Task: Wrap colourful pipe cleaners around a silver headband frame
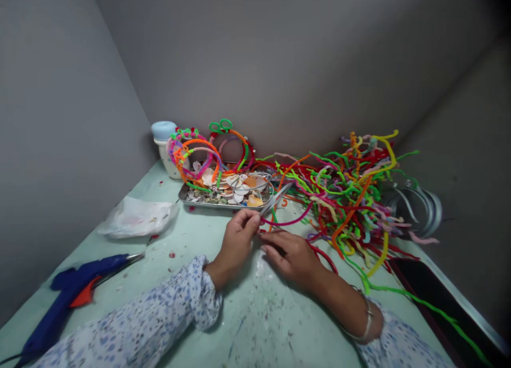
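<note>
Over the middle of the table, my left hand [238, 241] is closed in a pinch at one end of a magenta pipe cleaner [290, 222]. That pipe cleaner curves away to the right toward the pile. A thin silver strip [276, 198] slants up from beside the left fingertips; I cannot tell whether they touch it. My right hand [293, 257] faces the left, its bent fingers closed at a small red pipe cleaner [261, 231] between the two hands. Another red loop [325, 257] comes out behind the right hand. The fingers partly hide the pieces they hold.
A metal tray [207, 205] holds shells, with pipe-cleaner-wrapped headbands [199, 149] on it. Behind stands a blue-lidded cup [164, 131]. Tangled pipe cleaners [351, 181], bare headbands [429, 213] and a dark phone-like slab [435, 299] lie right; a plastic bag [138, 218] and blue glue gun [75, 283] left.
</note>
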`<action>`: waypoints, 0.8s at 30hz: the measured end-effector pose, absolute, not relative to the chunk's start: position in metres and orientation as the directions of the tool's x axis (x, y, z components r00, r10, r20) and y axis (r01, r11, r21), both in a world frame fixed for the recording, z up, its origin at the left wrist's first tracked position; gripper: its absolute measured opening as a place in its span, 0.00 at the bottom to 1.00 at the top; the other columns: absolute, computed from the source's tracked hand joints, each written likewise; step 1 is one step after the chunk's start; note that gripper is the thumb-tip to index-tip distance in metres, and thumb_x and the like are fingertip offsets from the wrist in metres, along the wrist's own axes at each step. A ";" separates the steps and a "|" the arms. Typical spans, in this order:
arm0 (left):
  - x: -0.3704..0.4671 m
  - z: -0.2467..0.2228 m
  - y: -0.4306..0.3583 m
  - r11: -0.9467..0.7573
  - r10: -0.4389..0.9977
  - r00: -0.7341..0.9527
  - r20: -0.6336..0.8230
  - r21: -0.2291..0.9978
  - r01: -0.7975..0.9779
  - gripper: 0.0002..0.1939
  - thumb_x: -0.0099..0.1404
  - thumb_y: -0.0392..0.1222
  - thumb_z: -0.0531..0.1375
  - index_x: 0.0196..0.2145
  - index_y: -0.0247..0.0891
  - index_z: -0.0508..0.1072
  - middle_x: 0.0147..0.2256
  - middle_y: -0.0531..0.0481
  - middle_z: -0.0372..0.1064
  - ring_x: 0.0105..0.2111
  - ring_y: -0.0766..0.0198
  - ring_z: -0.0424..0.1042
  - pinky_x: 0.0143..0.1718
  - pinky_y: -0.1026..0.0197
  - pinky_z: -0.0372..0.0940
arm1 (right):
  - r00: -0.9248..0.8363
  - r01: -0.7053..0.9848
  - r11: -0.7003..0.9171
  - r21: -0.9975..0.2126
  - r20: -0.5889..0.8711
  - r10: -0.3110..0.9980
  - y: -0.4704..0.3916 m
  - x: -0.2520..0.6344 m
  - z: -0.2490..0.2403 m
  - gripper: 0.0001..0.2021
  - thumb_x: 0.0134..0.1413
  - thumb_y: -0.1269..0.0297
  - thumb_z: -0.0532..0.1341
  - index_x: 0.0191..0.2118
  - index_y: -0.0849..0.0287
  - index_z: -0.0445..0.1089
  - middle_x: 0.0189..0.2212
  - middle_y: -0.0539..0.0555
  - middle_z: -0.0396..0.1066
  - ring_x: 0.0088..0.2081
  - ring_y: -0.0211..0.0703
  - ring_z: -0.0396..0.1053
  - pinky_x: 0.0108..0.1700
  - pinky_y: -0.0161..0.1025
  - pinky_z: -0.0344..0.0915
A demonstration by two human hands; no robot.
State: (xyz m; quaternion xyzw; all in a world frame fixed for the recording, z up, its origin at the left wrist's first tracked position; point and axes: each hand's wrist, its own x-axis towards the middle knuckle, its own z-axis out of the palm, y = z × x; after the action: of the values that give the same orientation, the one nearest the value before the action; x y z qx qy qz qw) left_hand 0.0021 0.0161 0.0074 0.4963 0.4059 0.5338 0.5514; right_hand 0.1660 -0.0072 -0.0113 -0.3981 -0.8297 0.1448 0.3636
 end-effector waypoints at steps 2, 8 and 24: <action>0.002 0.004 0.019 0.006 0.987 0.156 0.035 0.967 -0.253 0.09 0.63 0.45 0.60 0.32 0.35 0.70 0.25 0.55 0.64 0.27 0.69 0.62 0.31 0.66 0.58 | -0.295 0.608 0.532 -0.589 0.454 0.841 -0.005 0.166 -0.014 0.11 0.58 0.67 0.60 0.47 0.57 0.73 0.38 0.57 0.78 0.39 0.48 0.75 0.42 0.43 0.71; 0.002 -0.005 0.023 0.072 0.974 0.224 0.000 0.947 -0.313 0.11 0.62 0.46 0.63 0.35 0.35 0.73 0.26 0.54 0.67 0.26 0.70 0.63 0.31 0.66 0.57 | -0.092 0.474 0.414 -0.777 0.424 0.901 -0.002 0.168 -0.019 0.16 0.59 0.65 0.60 0.53 0.56 0.69 0.42 0.57 0.78 0.40 0.47 0.76 0.44 0.45 0.72; 0.002 -0.005 0.020 0.134 0.942 0.333 -0.035 0.951 -0.279 0.10 0.63 0.44 0.60 0.38 0.35 0.76 0.27 0.51 0.68 0.25 0.69 0.64 0.30 0.64 0.57 | 0.072 0.382 0.452 -0.806 0.514 0.855 -0.001 0.167 -0.010 0.04 0.58 0.64 0.62 0.36 0.55 0.74 0.29 0.50 0.74 0.30 0.40 0.72 0.34 0.38 0.69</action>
State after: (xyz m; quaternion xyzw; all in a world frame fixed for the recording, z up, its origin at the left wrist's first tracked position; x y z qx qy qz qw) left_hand 0.0024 0.0195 -0.0046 0.4719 0.3513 0.4585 0.6661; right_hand 0.1672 -0.0014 -0.0102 -0.4781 -0.6469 0.2130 0.5545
